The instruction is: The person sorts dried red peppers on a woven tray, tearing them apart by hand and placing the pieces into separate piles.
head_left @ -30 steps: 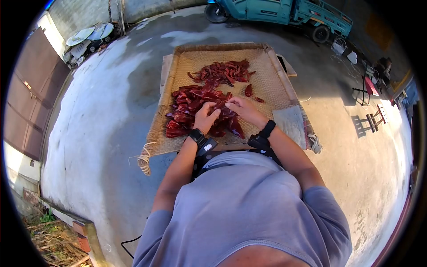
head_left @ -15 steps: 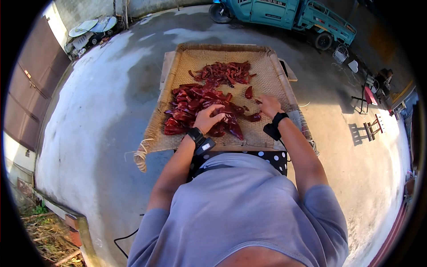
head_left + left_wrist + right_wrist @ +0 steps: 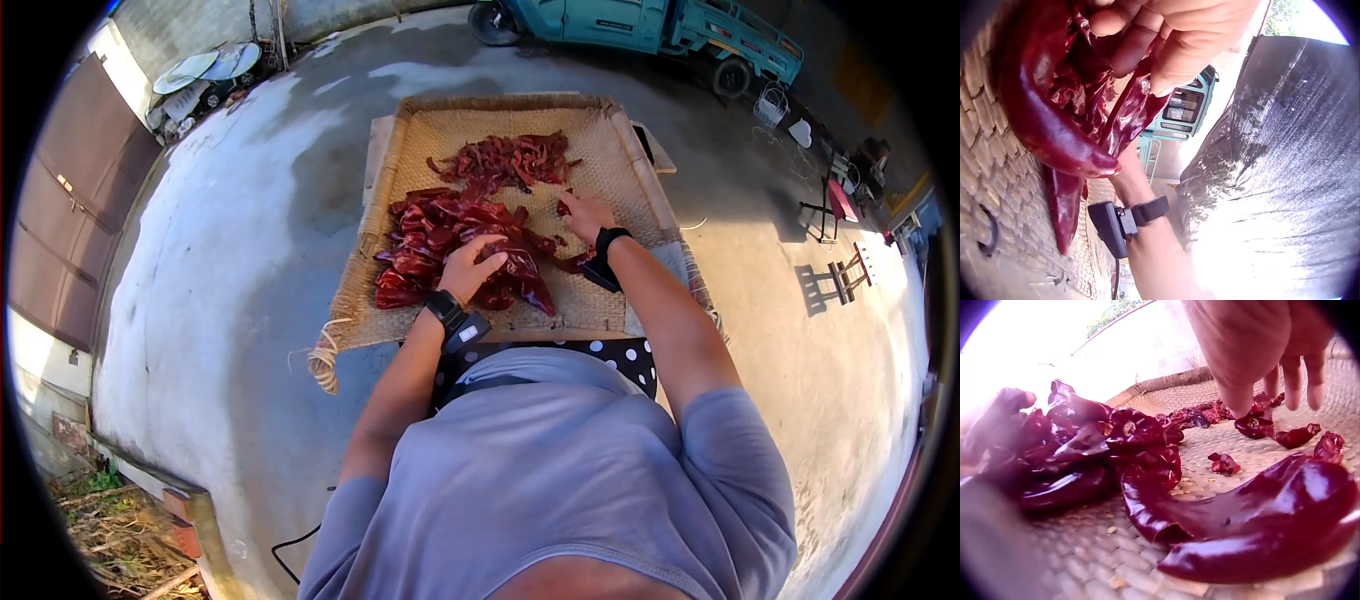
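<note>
In the head view my left hand (image 3: 468, 268) lies on the near side of a heap of glossy dried red peppers (image 3: 425, 225). Its thumb and curled fingers hold a wrinkled dried red pepper (image 3: 1134, 115), as the left wrist view shows. A long curved pepper (image 3: 1054, 140) hangs beside it. My right hand (image 3: 588, 215) reaches over the right part of the woven tray (image 3: 400, 165). Its thumb and fingers point down, spread apart, with the tips right at a short pepper piece (image 3: 1254, 427). Another piece (image 3: 1295, 435) lies next to that one.
Smaller pepper strips (image 3: 520, 155) form a second pile toward the far side. A large pepper (image 3: 1272, 519) rests on the weave near my right wrist, with seeds scattered around. A grey cloth (image 3: 660, 265) covers the tray's right edge. A teal three-wheeler (image 3: 615, 25) stands beyond.
My right hand has left the left hand at the heap, swung right, then moved slightly forward and left to the lone piece. My left hand stays at the heap.
</note>
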Demonstrator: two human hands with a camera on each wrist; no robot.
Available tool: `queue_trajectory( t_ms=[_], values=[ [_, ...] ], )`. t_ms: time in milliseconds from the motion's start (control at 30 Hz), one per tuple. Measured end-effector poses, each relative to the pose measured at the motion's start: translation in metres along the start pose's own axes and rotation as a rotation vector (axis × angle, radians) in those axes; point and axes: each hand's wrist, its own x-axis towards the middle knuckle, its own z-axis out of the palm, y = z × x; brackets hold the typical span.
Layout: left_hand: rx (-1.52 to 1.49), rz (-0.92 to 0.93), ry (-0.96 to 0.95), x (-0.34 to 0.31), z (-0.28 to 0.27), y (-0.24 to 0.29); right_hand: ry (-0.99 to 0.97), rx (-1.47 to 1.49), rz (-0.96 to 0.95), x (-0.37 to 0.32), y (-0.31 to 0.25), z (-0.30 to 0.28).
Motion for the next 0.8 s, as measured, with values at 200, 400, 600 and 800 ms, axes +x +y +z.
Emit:
queue_trajectory(
  t_ms=[200,400,600,800],
  values=[
    [0.008,0.015,0.009,0.002,-0.002,-0.006,-0.018,0.065,0.043,-0.001,0.000,0.017],
    [-0.054,-0.005,-0.009,0.003,-0.002,-0.005,0.002,0.159,0.006,-0.006,0.047,0.020],
    [-0.063,-0.024,0.003,0.005,-0.003,-0.008,0.019,-0.185,0.125,-0.037,0.061,-0.021],
    [-0.050,-0.024,-0.002,0.005,-0.004,-0.009,-0.112,0.028,-0.050,-0.053,0.017,-0.046]
  ],
)
